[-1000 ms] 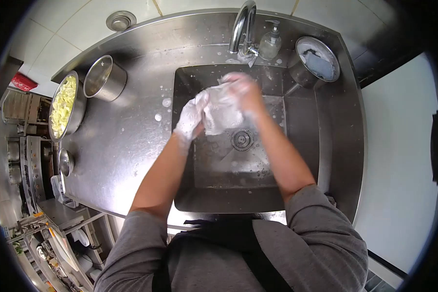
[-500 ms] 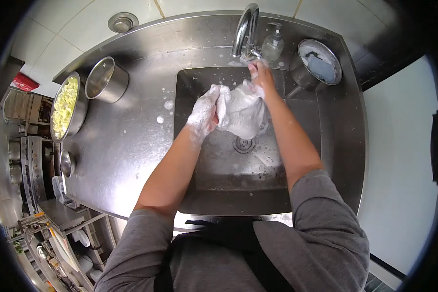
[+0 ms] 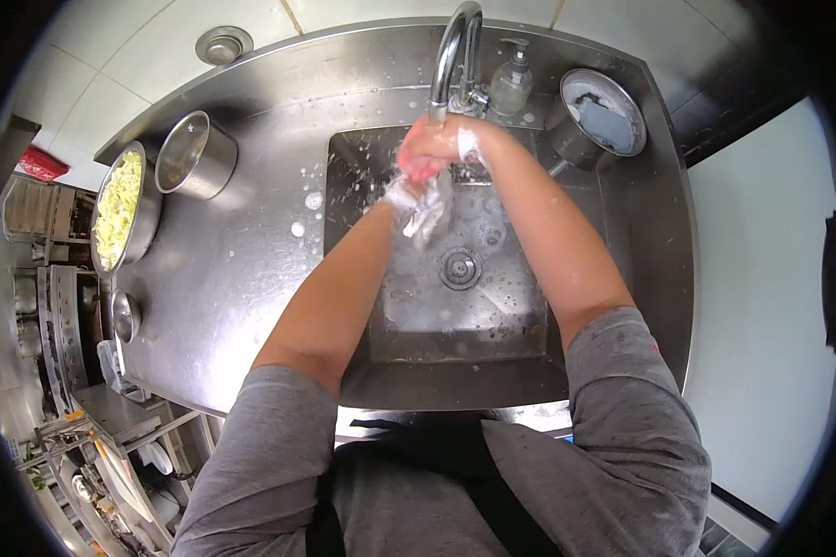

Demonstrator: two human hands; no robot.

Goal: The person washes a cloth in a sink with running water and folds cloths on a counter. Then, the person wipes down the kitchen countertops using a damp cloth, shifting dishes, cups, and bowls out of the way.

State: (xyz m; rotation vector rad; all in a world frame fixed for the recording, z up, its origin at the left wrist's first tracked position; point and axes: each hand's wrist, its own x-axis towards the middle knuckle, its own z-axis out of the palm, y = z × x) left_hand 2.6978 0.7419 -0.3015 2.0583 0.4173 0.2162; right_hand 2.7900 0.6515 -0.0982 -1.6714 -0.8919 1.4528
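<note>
Water runs from the curved faucet (image 3: 455, 56) onto my right hand (image 3: 432, 147), which is held right under the spout, with foam at its wrist. Just below it, my left hand (image 3: 403, 193) is foamy and partly hidden by splashes and by the right hand. A white soapy cloth (image 3: 427, 215) hangs bunched at my left hand, over the steel sink (image 3: 455, 376). The fingers of both hands are blurred. Suds lie around the drain (image 3: 461, 268).
A clear soap bottle (image 3: 511, 85) stands right of the faucet. Beyond it, a steel pot (image 3: 581, 139) holds foam and a grey-blue sponge (image 3: 606, 123). On the left are an empty-looking pot (image 3: 195, 156), a bowl of chopped pale-green vegetable (image 3: 119, 212) and a small bowl (image 3: 125, 316).
My right hand has let go of its side of the cloth and moved left under the spout. Water now runs and splashes. The spread cloth has become bunched and hangs lower.
</note>
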